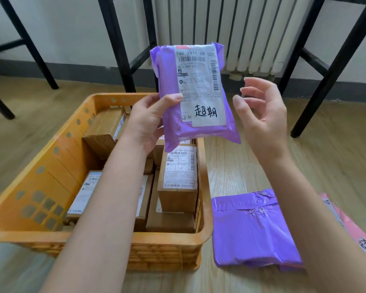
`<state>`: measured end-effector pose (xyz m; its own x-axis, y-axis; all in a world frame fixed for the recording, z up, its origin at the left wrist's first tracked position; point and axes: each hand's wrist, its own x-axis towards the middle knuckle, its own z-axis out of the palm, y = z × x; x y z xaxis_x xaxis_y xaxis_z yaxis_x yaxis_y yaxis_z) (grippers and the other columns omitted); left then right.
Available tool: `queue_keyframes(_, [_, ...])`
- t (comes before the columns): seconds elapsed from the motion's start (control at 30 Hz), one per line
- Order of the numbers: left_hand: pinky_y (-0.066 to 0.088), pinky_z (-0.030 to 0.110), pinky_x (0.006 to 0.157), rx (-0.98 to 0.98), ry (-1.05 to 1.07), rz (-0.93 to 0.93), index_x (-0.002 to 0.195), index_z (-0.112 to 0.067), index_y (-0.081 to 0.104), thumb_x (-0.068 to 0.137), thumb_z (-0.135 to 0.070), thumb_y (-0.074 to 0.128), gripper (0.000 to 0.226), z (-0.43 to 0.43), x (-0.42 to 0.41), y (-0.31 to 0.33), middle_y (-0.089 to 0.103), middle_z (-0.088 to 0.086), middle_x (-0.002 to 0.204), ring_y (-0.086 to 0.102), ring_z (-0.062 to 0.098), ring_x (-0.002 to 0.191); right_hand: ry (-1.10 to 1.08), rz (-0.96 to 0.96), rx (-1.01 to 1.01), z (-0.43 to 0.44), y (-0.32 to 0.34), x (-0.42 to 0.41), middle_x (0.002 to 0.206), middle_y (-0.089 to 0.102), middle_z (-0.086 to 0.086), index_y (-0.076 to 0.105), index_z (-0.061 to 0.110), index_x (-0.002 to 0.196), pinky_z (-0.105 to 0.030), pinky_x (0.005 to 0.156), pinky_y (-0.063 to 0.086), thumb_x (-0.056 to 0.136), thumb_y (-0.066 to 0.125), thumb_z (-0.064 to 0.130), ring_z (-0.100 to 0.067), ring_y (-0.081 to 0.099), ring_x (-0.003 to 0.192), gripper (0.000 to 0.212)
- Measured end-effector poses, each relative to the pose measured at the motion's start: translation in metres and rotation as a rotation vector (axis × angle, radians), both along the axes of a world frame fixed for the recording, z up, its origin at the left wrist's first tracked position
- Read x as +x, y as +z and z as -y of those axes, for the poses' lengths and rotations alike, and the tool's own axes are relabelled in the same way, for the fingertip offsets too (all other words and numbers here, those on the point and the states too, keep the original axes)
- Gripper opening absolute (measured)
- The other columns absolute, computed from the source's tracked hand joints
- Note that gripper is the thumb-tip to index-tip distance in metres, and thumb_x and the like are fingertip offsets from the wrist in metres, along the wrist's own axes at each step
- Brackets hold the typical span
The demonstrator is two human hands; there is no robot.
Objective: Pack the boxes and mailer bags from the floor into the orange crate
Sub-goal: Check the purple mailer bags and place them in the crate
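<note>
Left grip (148, 123), curled, clasps the purple mailer (199, 85).

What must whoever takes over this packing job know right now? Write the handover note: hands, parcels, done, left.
Left hand: grips the labelled purple mailer, upright above the orange crate.
Right hand: open beside it, not touching.
Done: cardboard boxes lie in the crate.
Left: put in the held mailer, then the second purple mailer and pink mailer on the floor right of the crate.

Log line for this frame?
left hand: holds labelled purple mailer near orange crate | right hand: open, apart | floor: second purple mailer, pink mailer
</note>
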<state>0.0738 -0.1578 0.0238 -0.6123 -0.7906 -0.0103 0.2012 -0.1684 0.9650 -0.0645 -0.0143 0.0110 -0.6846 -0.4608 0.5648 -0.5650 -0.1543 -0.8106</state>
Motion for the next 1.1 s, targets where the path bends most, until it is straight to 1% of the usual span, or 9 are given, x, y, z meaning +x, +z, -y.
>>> queue_keyframes(0.17, [0.059, 0.036, 0.070, -0.067, -0.135, 0.081, 0.123, -0.006, 0.057, 0.074, -0.021, 0.075, 0.054, 0.009, 0.019, -0.005, 0.071, 0.011, 0.110, 0.071, 0.026, 0.090, 0.241, 0.285, 0.064, 0.015, -0.008, 0.015, 0.115, 0.062, -0.007, 0.046, 0.013, 0.130, -0.028, 0.078, 0.057, 0.088, 0.065, 0.028, -0.011, 0.067, 0.096, 0.048])
queue_keyframes(0.33, [0.059, 0.032, 0.067, -0.044, -0.228, 0.179, 0.123, -0.010, 0.058, 0.074, -0.024, 0.072, 0.053, 0.020, 0.039, -0.005, 0.071, 0.008, 0.111, 0.071, 0.023, 0.092, 0.345, 0.303, 0.133, 0.029, -0.007, 0.030, 0.115, 0.063, -0.007, 0.050, 0.013, 0.125, -0.033, 0.072, 0.060, 0.087, 0.066, 0.027, -0.018, 0.068, 0.100, 0.044])
queue_keyframes(0.47, [0.056, 0.043, 0.085, -0.005, -0.159, 0.249, 0.107, -0.012, 0.068, 0.073, -0.028, 0.076, 0.038, 0.037, 0.060, -0.010, 0.074, 0.008, 0.105, 0.069, 0.029, 0.099, 0.405, 0.282, 0.290, 0.043, -0.011, 0.040, 0.112, 0.064, 0.000, 0.053, 0.023, 0.119, -0.034, 0.078, 0.060, 0.087, 0.065, 0.035, -0.016, 0.066, 0.104, 0.037])
queue_keyframes(0.6, [0.044, 0.053, 0.102, 0.058, -0.070, 0.328, 0.108, -0.007, 0.068, 0.061, -0.032, 0.081, 0.055, 0.053, 0.084, -0.021, 0.069, 0.017, 0.115, 0.061, 0.037, 0.114, 0.442, 0.226, 0.456, 0.058, -0.024, 0.054, 0.119, 0.061, 0.004, 0.048, 0.028, 0.130, -0.036, 0.085, 0.057, 0.087, 0.061, 0.044, -0.013, 0.063, 0.106, 0.048])
queue_keyframes(0.7, [0.057, 0.041, 0.080, 0.069, 0.040, 0.447, 0.095, -0.008, 0.069, 0.078, -0.027, 0.073, 0.025, 0.062, 0.098, -0.030, 0.074, 0.010, 0.091, 0.068, 0.028, 0.087, 0.420, 0.198, 0.465, 0.066, -0.031, 0.061, 0.124, 0.059, 0.004, 0.042, 0.028, 0.136, -0.035, 0.085, 0.057, 0.089, 0.058, 0.043, -0.011, 0.062, 0.107, 0.052])
queue_keyframes(0.77, [0.057, 0.029, 0.058, 0.056, 0.076, 0.544, 0.095, -0.008, 0.068, 0.084, -0.026, 0.068, 0.020, 0.069, 0.108, -0.038, 0.074, 0.005, 0.078, 0.068, 0.021, 0.069, 0.397, 0.210, 0.434, 0.069, -0.031, 0.062, 0.125, 0.058, 0.003, 0.041, 0.028, 0.136, -0.036, 0.088, 0.056, 0.091, 0.057, 0.040, -0.012, 0.061, 0.109, 0.050])
queue_keyframes(0.8, [0.056, 0.029, 0.058, 0.051, 0.074, 0.605, 0.098, -0.008, 0.068, 0.085, -0.025, 0.068, 0.021, 0.073, 0.113, -0.042, 0.075, 0.005, 0.080, 0.069, 0.020, 0.068, 0.389, 0.219, 0.415, 0.071, -0.031, 0.061, 0.125, 0.057, 0.002, 0.040, 0.028, 0.137, -0.037, 0.090, 0.055, 0.092, 0.057, 0.038, -0.013, 0.060, 0.110, 0.049])
queue_keyframes(0.93, [0.056, 0.039, 0.077, 0.079, -0.038, 0.854, 0.108, -0.003, 0.063, 0.089, -0.017, 0.064, 0.024, 0.082, 0.132, -0.052, 0.073, 0.013, 0.100, 0.069, 0.028, 0.082, 0.373, 0.193, 0.393, 0.076, -0.032, 0.061, 0.126, 0.057, 0.003, 0.041, 0.028, 0.137, -0.038, 0.092, 0.054, 0.093, 0.055, 0.036, -0.013, 0.060, 0.110, 0.047])
queue_keyframes(1.1, [0.051, 0.050, 0.094, 0.108, -0.206, 0.996, 0.109, -0.004, 0.060, 0.094, -0.017, 0.058, 0.020, 0.077, 0.121, -0.060, 0.073, 0.015, 0.103, 0.069, 0.032, 0.099, 0.368, 0.189, 0.394, 0.076, -0.036, 0.060, 0.127, 0.057, 0.002, 0.042, 0.028, 0.137, -0.038, 0.092, 0.054, 0.093, 0.056, 0.034, -0.013, 0.060, 0.110, 0.046])
